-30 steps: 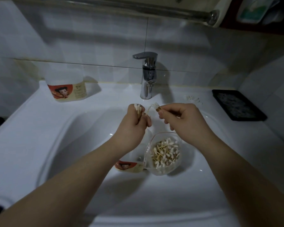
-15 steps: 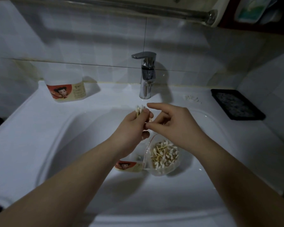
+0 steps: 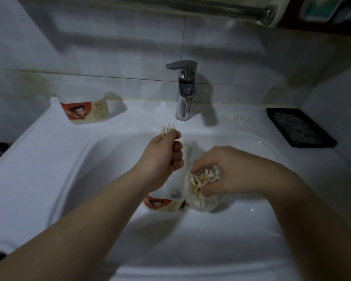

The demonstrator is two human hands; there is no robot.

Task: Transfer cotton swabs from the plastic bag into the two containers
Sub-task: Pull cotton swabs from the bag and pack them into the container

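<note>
While the left hand (image 3: 162,157) is clenched on a bunch of cotton swabs (image 3: 166,129) above the sink basin (image 3: 109,169), the right hand (image 3: 227,171) reaches into the plastic bag (image 3: 203,205) in the basin, fingers and thumb curled round loose swabs (image 3: 201,179). One container (image 3: 162,203) touches the bag; the other container (image 3: 83,106) stands at the counter's back left corner.

A single wide-angle camera worn on the head looks forward and down into a white sink (image 3: 49,159) from close above. It faces the tiled back wall (image 3: 109,47), with the faucet (image 3: 183,92) at the sink's far edge. The left hand (image 3: 162,157) and right hand (image 3: 229,173) sit mid-frame, forearms entering from below.
</note>
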